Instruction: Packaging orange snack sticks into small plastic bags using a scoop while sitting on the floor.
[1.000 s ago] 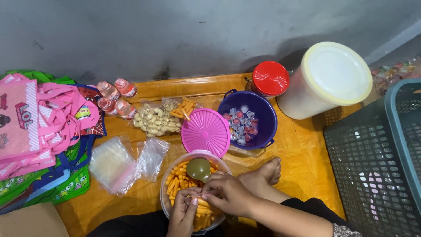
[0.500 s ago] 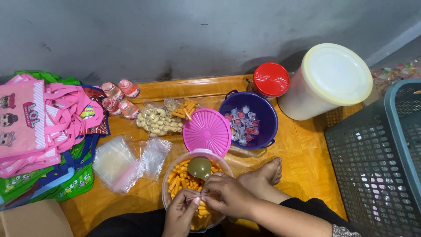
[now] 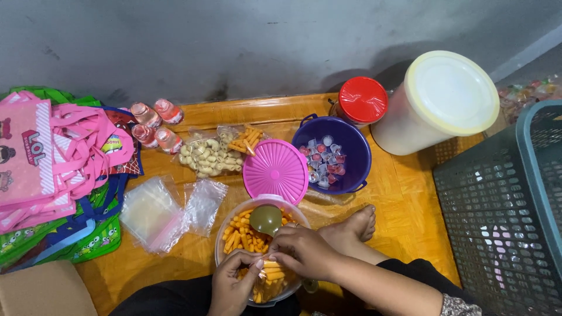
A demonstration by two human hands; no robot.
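Hands meet over a clear round tub (image 3: pixel 225 248) of orange snack sticks (image 3: pixel 241 237), which sits at the near edge of the wooden floor mat (image 3: pixel 404 205). The right hand (image 3: pixel 301 250) is closed on the handle of a green scoop (image 3: pixel 266 219) whose bowl lies on the sticks at the tub's far side. The left hand (image 3: pixel 234 284) pinches a small clear bag (image 3: pixel 272 278) holding sticks, at the tub's near rim.

A pink ribbed lid (image 3: pixel 275 171) leans against the tub's far rim, with a purple bucket (image 3: pixel 354 155) of small jelly cups just right of the lid. A bare foot (image 3: pixel 354 227) rests right of the tub. Left of it lie empty clear bags (image 3: pixel 170 210), with open mat between. Packed snack bags (image 3: pixel 213 153) and pink bottles (image 3: pixel 153 124) sit beyond the tub, well apart from it.
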